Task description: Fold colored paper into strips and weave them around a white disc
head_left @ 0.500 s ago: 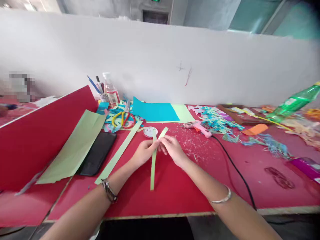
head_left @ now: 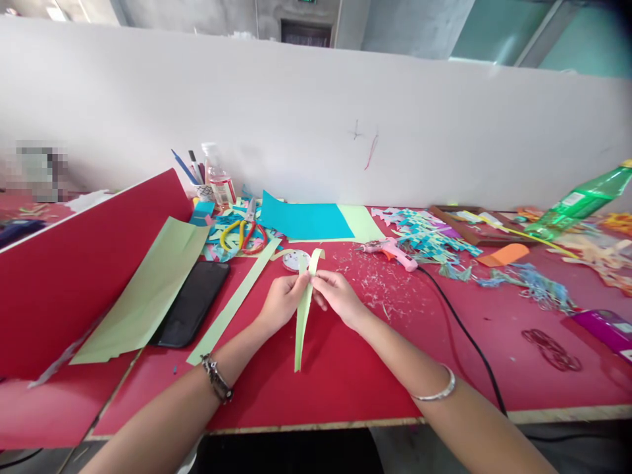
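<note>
Over the red tabletop, both hands pinch light green paper strips point(head_left: 301, 329) that stand almost upright. My left hand point(head_left: 282, 301) is closed, thumb and fingers on the strips' left side. My right hand point(head_left: 340, 296) is closed too, its fingertips meeting the left ones at the strips' upper part. One strip end curls over above the fingers; the lower ends lie close together and hang toward me. Whether it is one folded strip or two is hidden by the fingers. Just behind the hands is a small round white dish point(head_left: 295, 259). A longer green strip point(head_left: 237, 299) lies left of them.
Green paper sheets point(head_left: 143, 289) partly cover a black phone point(head_left: 192, 303) at left. Scissors point(head_left: 247, 227) rest on paper scraps. Behind lies blue paper point(head_left: 306, 220). A pink glue gun point(head_left: 392, 251) trails a black cord point(head_left: 467, 336) on the right, near a green bottle point(head_left: 577, 204).
The strip end at the top has bent from straight to a curled loop. The lower part has gone from one narrow strip to two edges side by side. My hands have barely shifted.
</note>
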